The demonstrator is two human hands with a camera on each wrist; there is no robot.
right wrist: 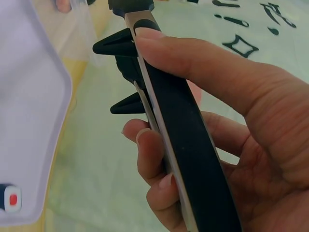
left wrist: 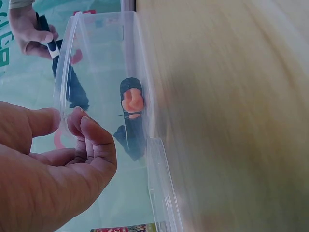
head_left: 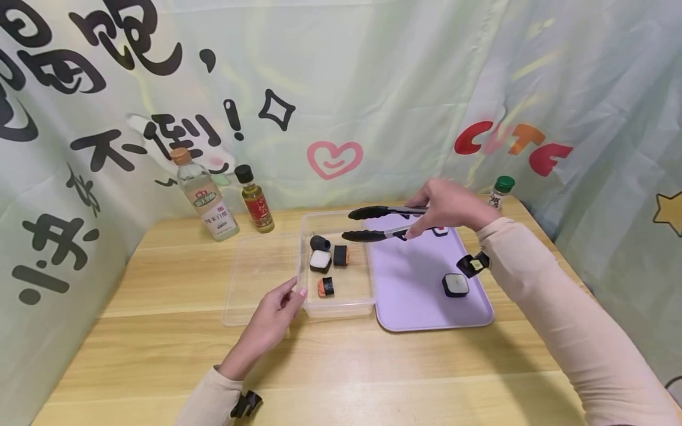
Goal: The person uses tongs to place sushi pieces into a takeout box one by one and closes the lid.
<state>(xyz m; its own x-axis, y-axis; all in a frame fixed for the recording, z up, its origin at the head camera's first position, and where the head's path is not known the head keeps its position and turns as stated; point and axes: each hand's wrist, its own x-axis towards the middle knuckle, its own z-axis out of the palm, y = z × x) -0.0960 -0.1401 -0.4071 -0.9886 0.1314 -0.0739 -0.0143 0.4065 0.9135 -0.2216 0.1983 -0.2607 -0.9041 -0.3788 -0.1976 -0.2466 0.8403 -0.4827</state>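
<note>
My left hand (head_left: 270, 318) pinches the left rim of a clear plastic box (head_left: 341, 306) between thumb and fingers. Inside the box lie several toy-like sushi pieces: a white-topped one (head_left: 320, 261), a dark one with an orange end (head_left: 340, 255), a small orange one with a black band (left wrist: 132, 98) and a rounded black piece (head_left: 321, 242). Black-tipped tongs (right wrist: 174, 116) are gripped in my right hand (head_left: 449, 204), above the back of a lilac tray (head_left: 410, 316). Their tips stand apart over the box's right side, with nothing between them. A white-topped sushi piece (head_left: 455, 285) sits front right on the tray.
A red-centred roll (right wrist: 11, 198) lies at the tray's back, partly hidden in the head view. The clear lid (head_left: 258, 284) lies left of the box. Behind stand a vinegar bottle (head_left: 209, 204), an oil bottle (head_left: 258, 204) and a green-capped shaker (head_left: 501, 190), before a printed curtain.
</note>
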